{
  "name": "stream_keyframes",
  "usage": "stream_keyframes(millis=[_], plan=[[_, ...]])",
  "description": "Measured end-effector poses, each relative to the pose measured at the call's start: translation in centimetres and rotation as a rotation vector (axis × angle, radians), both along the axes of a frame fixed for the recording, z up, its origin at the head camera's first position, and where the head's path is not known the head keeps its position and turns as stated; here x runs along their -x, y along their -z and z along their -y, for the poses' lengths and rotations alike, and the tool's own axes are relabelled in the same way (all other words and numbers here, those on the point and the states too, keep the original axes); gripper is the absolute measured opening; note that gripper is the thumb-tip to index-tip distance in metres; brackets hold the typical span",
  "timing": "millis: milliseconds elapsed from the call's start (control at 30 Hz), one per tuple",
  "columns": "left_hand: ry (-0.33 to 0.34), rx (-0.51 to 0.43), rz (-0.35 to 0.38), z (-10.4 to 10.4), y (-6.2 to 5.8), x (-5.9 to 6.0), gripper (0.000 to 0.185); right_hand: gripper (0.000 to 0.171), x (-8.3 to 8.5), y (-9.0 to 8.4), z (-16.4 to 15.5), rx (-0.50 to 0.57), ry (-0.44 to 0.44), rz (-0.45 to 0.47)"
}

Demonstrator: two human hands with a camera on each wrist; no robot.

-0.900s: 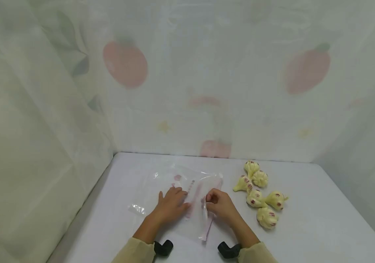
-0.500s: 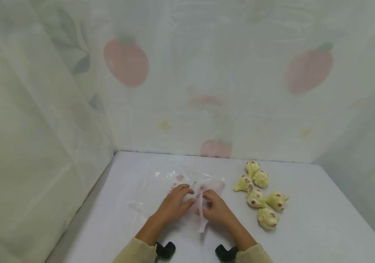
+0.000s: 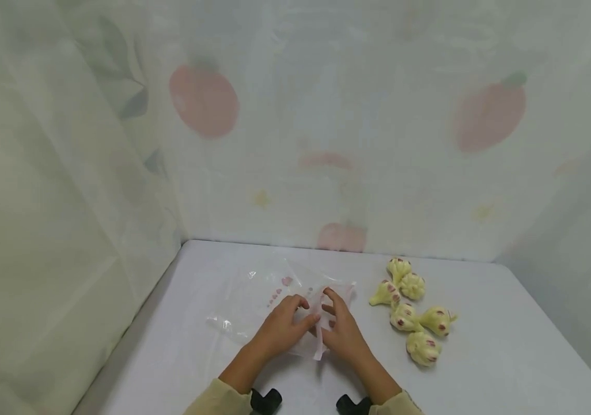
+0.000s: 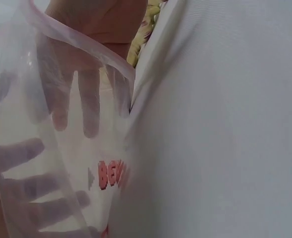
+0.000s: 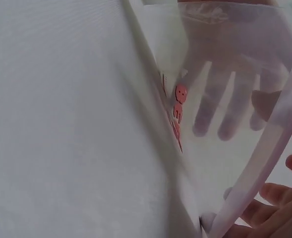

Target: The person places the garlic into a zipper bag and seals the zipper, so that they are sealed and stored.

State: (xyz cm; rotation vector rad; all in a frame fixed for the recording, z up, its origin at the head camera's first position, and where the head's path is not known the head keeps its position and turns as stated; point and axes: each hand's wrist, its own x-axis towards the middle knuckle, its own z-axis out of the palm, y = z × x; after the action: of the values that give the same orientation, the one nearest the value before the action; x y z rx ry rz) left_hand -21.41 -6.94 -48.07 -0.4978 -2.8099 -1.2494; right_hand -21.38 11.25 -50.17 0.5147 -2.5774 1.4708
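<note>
A clear plastic bag (image 3: 246, 297) with a pinkish rim and red-pink print lies on the white table. My left hand (image 3: 282, 328) is at its mouth from the left, thumb toward the rim. On the right side of the mouth is my right hand (image 3: 344, 334), with its fingers spread. In the left wrist view, the right hand (image 4: 98, 22) reaches past the rim and its straight fingers show through the film. The left hand's fingers (image 5: 230, 109) likewise show straight through the plastic in the right wrist view. The mouth gapes between both hands.
Several garlic bulbs (image 3: 423, 349) with purple marks lie in a loose cluster right of the bag. A black wrist device (image 3: 266, 402) sits at each cuff. Fruit-printed curtains (image 3: 295, 115) stand behind and beside the white table (image 3: 508, 346).
The right hand no longer pinches the bag's rim; its fingers have spread at the mouth. The left hand has lifted from flat on the bag and shifted right to the rim.
</note>
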Motion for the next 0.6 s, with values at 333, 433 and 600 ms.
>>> stream_keyframes(millis=[333, 433, 600], plan=[[-0.067, -0.061, 0.005, -0.1, 0.5, 0.1, 0.021, 0.082, -0.2, 0.3, -0.3, -0.199, -0.171, -0.188], [-0.127, -0.134, 0.001, 0.3, 1.3, 0.8, 0.012, 0.068, -0.1, -0.1, -0.5, -0.207, -0.106, -0.195], [-0.128, -0.291, 0.048, 1.3, 2.7, 1.9, 0.013, 0.042, 0.7, -1.4, -2.4, -0.166, 0.078, -0.294]])
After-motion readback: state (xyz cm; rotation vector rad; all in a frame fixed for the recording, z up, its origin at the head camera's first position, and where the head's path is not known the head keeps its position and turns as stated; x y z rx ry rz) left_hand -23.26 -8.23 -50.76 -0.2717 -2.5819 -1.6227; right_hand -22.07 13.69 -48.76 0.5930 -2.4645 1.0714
